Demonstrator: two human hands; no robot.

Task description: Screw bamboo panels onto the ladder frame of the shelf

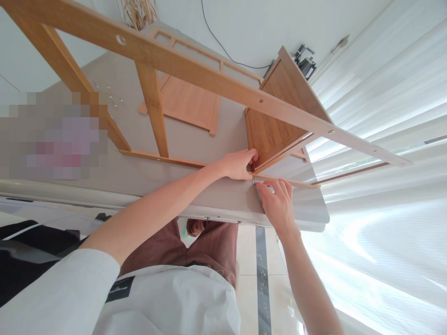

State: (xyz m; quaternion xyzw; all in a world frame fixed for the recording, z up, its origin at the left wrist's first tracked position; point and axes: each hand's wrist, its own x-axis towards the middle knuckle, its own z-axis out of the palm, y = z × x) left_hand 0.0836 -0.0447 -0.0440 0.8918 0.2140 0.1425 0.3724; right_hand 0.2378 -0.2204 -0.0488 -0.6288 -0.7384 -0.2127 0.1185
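Note:
A wooden frame (195, 77) stands on its side on the table, its long upper rail crossing the view. Its thin lower rail (185, 162) lies along the table's near edge. A wooden panel (279, 125) stands against the frame at the right. My left hand (240, 164) grips the panel's lower corner where it meets the lower rail. Just right of it, my right hand (278, 200) is closed at the rail's outer face, fingers pinched around a small metal tool, mostly hidden. A small metal screw (254, 179) shows at the joint, by my right fingertips.
Another wooden panel (190, 102) lies flat on the grey table (139, 179) behind the frame. Several small pale pegs (111, 97) are scattered at the left. A slim slatted wooden frame (195, 49) lies at the back. White curtains (384, 223) hang at the right.

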